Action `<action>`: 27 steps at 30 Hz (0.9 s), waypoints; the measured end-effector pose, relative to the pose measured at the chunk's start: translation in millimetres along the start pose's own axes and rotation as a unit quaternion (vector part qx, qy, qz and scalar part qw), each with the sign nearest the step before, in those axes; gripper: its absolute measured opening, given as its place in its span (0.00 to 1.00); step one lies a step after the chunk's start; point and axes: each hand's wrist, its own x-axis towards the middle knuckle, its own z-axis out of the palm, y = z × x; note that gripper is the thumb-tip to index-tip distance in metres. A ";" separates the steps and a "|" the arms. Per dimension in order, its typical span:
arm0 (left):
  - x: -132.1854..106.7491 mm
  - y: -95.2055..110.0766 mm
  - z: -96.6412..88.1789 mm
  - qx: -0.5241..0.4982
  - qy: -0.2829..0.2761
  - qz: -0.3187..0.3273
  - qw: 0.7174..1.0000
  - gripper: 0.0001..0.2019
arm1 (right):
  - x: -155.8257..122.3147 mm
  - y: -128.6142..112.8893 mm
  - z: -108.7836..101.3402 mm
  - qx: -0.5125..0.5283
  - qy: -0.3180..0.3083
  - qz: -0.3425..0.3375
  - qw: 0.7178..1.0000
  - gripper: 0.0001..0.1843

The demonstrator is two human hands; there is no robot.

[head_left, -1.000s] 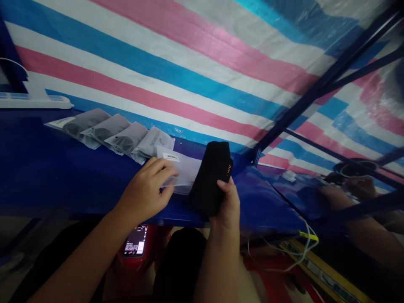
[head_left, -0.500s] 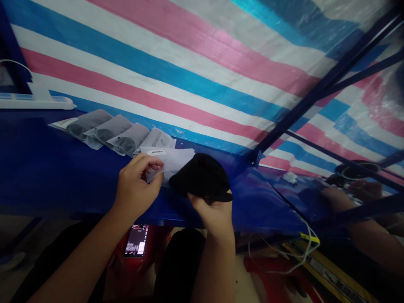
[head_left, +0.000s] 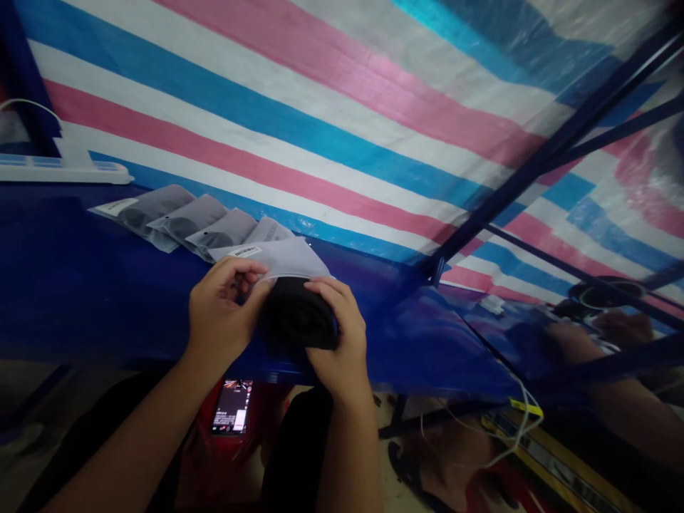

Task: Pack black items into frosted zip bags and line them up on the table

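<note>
My left hand (head_left: 221, 306) pinches the edge of a frosted plastic bag (head_left: 291, 253) with a white barcode label near its upper left corner. My right hand (head_left: 342, 328) is wrapped round a soft black folded or rolled fabric item (head_left: 296, 310), its thumb below and fingers on top. The black item lies against the mouth of the bag, its far end covered by the plastic. How far it sits inside I cannot tell. Just behind my left hand, several filled frosted bags (head_left: 195, 217) lie overlapping in a row, dark contents showing through.
A blue table (head_left: 107, 285) runs under the bags, with a white power strip (head_left: 64, 171) at the far left. Striped sheeting hangs behind. Below, a lit phone (head_left: 231, 407) rests on a red stool. At right are a blue frame post (head_left: 481, 192), white cables (head_left: 521, 427) and another person's arm (head_left: 614, 385).
My right hand has brought the black item left to the bag's mouth and turned its rolled end toward me. The bag has tilted, with my left hand still gripping its edge.
</note>
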 end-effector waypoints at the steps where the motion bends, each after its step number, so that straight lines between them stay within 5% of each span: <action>1: -0.4 -0.5 0.5 -0.001 0.004 0.003 1.000 0.06 | -0.4 2.3 1.6 -0.008 0.004 -0.005 1.000 0.29; 13: -1.4 1.9 3.2 0.015 -0.008 0.030 0.999 0.04 | -3.2 9.5 8.3 -0.032 0.040 0.005 0.999 0.30; 21: -0.4 1.5 3.7 0.032 0.007 0.007 0.999 0.05 | -5.5 5.1 7.7 0.113 0.111 0.124 0.979 0.23; 27: -0.7 -1.2 3.7 0.019 0.000 -0.005 1.000 0.05 | -3.1 -1.6 7.4 0.084 0.084 0.089 0.989 0.21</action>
